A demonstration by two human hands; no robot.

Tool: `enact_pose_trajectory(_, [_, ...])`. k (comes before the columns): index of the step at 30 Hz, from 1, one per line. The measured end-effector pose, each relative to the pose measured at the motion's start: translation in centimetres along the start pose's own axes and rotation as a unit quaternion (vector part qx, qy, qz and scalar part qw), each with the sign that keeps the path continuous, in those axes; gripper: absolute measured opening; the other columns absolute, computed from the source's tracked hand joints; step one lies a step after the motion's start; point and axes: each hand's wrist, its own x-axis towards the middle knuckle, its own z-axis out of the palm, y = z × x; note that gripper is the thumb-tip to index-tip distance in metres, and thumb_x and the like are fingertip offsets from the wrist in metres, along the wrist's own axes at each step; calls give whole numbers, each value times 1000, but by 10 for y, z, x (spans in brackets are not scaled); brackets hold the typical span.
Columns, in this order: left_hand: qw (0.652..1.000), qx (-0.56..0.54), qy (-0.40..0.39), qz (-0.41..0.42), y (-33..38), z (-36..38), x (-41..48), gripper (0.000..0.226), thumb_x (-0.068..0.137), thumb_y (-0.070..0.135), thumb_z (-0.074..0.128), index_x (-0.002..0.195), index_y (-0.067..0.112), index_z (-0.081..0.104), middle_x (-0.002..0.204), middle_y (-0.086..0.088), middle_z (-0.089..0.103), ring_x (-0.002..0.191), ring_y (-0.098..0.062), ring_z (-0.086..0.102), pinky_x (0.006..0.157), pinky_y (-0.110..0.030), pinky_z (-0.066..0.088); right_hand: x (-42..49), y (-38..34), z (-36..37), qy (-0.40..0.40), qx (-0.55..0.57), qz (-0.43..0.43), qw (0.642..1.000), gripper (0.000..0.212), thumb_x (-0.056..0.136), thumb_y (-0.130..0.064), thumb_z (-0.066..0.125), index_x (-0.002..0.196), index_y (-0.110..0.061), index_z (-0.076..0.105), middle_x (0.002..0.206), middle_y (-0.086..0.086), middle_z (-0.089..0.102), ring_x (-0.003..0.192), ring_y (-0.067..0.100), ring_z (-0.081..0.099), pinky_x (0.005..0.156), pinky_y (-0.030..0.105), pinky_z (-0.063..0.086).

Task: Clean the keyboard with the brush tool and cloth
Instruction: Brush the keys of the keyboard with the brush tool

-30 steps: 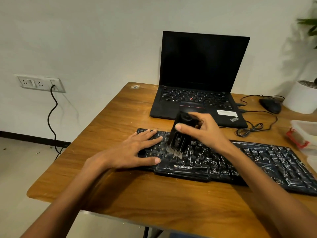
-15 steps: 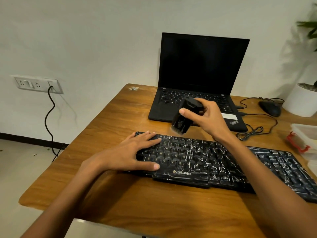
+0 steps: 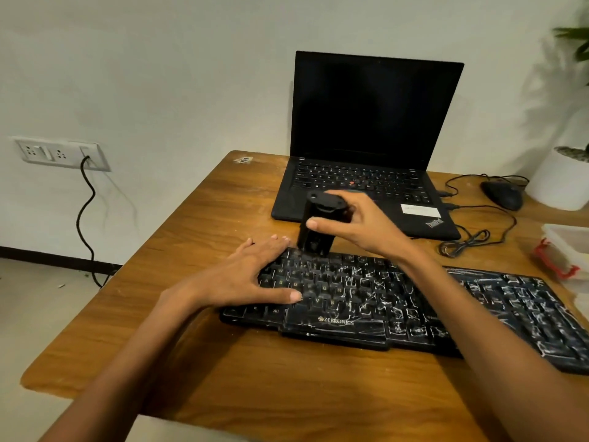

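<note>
A black keyboard [image 3: 398, 307] streaked with white dust lies across the wooden table [image 3: 255, 378]. My left hand [image 3: 251, 275] rests flat on the keyboard's left end, fingers spread. My right hand [image 3: 360, 224] grips a black brush tool [image 3: 315, 231] held upright, its bristle end down at the keyboard's top row near the left. No cloth is in view.
An open black laptop [image 3: 366, 138] stands behind the keyboard. A black mouse [image 3: 502, 193] with coiled cable lies at the back right, beside a white plant pot [image 3: 561, 183]. A clear container with red clips [image 3: 564, 250] sits at the right edge. A wall socket [image 3: 60, 153] is left.
The right hand lifted the brush off the middle keys toward the laptop, then lowered it upright onto the keyboard's top row. The left hand stayed on the keyboard's left end.
</note>
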Motion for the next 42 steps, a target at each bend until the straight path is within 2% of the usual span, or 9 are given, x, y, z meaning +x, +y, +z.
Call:
enact_pose_trajectory(4, [1000,-3,-6,0,1,1,0,91,81,59,51,145,29,-7,132,24,-16,119,7,-17,97,-18,-13,-5,3,-26,15,4,33,999,22,74,-31,70,95,-29,62,91,-8,67,85,-2,61,77,19,47])
enact_pose_trajectory(8, [1000,-4,2,8,-1,2,2,88,83,54,51,145,28,-6,132,23,-16,116,9,-16,96,-16,-13,6,-6,0,-30,24,-2,999,30,78,-25,69,106,-16,62,104,0,67,99,8,61,86,21,48])
enact_pose_trajectory(12, [1000,-1,-2,13,-5,3,3,89,83,55,51,146,28,-5,133,24,-14,117,9,-16,97,-17,-15,0,0,-13,-32,8,33,999,23,79,-23,69,100,-24,61,94,-9,65,87,-4,60,76,15,45])
enact_pose_trajectory(16, [1000,15,5,23,-14,6,7,98,73,74,45,146,29,-3,144,20,-12,127,8,-14,104,-22,-16,6,-14,-12,-38,2,19,999,23,78,-24,70,99,-24,61,93,-9,65,89,2,60,78,16,45])
enact_pose_trajectory(19, [998,17,26,51,-23,11,11,105,64,87,33,148,29,7,155,9,5,140,0,4,112,-29,-11,9,-22,18,-80,15,-14,997,24,80,-22,69,102,-23,60,95,-6,65,90,3,60,79,13,46])
enact_pose_trajectory(23, [999,27,16,44,-20,8,8,108,60,85,30,146,28,-5,142,19,-13,130,7,-11,106,-23,-15,-14,-9,-5,-39,32,29,998,20,77,-24,70,94,-23,60,89,-9,63,81,-5,59,72,8,45])
enact_pose_trajectory(29, [998,21,27,56,-26,12,12,109,62,89,27,148,28,0,152,14,-6,138,2,-2,114,-31,-9,-9,-25,10,-53,26,-18,998,27,77,-22,70,101,-12,63,96,3,68,91,10,64,81,19,50])
enact_pose_trajectory(33, [998,27,20,48,-23,10,9,106,62,82,31,147,27,-3,144,19,-11,133,6,-8,107,-24,-14,-20,-21,1,-47,41,8,998,20,77,-17,70,95,-12,63,81,-8,64,78,1,61,70,14,47])
enact_pose_trajectory(42, [997,54,24,42,-23,11,7,111,57,90,20,146,28,-6,144,17,-16,134,6,-11,109,-26,-14,-33,-24,6,-60,56,-3,997,16,77,-22,70,90,-19,63,80,-4,66,79,6,64,70,16,49])
